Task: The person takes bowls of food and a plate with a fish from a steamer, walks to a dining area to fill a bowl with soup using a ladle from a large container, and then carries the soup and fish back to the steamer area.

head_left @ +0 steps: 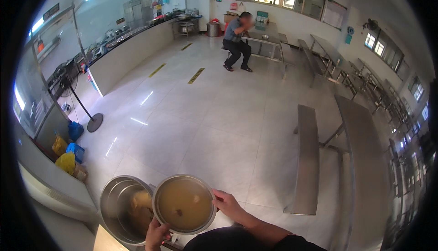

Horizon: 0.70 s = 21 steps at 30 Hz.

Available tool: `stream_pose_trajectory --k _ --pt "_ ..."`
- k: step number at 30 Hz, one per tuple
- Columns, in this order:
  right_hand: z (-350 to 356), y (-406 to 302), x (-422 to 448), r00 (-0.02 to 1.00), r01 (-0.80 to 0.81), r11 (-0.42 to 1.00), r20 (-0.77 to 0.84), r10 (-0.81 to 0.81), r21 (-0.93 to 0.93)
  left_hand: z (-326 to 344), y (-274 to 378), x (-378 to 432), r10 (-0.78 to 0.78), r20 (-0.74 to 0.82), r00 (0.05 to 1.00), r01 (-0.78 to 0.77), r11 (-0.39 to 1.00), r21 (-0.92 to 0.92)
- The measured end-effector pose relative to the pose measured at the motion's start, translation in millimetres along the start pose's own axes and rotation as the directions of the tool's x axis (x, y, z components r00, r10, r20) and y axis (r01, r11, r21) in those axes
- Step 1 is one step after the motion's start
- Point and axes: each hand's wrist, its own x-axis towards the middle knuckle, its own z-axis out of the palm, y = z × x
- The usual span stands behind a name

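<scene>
Between my two hands is a round stainless-steel bowl with cloudy yellowish soup in it. A small dark piece and a pale one show in the liquid. My left hand grips the lower left rim, its thumb over the edge. On the right side, the fingers of my right hand hold the rim. Left of the bowl stands a tall stainless-steel pot, partly hidden by the bowl. Inside the pot lie yellowish and brown contents, too blurred to name.
To the right stand a metal bench and a long table. A pedestal fan and several bags line the left side. Farther off, a person sits at a table, near a serving counter. A wooden edge shows below the pot.
</scene>
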Motion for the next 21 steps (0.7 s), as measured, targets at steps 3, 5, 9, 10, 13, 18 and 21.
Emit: stream_pose_trajectory --k 3,5,9,10,13,18,21 --pt "-54 -5 9 1.0 -0.011 1.0 -0.011 0.01 -0.015 56 19 22 -0.045 -0.039 0.998 0.046 0.998 0.034" --pt "-92 -8 18 1.0 -0.003 1.0 -0.014 0.003 0.025 88 24 46 -0.074 -0.003 0.997 0.074 0.997 -0.033" --pt "-163 -22 29 0.999 -0.008 1.0 -0.039 0.008 -0.013 142 27 89 -0.087 0.063 0.994 0.089 0.996 -0.021" --pt "-178 -27 31 0.998 -0.015 1.0 -0.053 0.014 -0.004 155 27 97 -0.096 0.07 0.993 0.098 0.995 -0.019" --pt "-218 -42 33 0.995 -0.029 1.0 -0.096 0.029 0.003 191 37 123 -0.117 0.108 0.987 0.12 0.992 -0.023" --pt "-275 -38 48 0.989 -0.005 1.0 -0.147 0.004 -0.006 238 54 169 -0.114 0.217 0.969 0.126 0.991 -0.04" --pt "-298 -40 59 0.978 -0.011 1.0 -0.208 0.007 -0.019 257 64 199 -0.168 0.235 0.957 0.171 0.985 0.008"
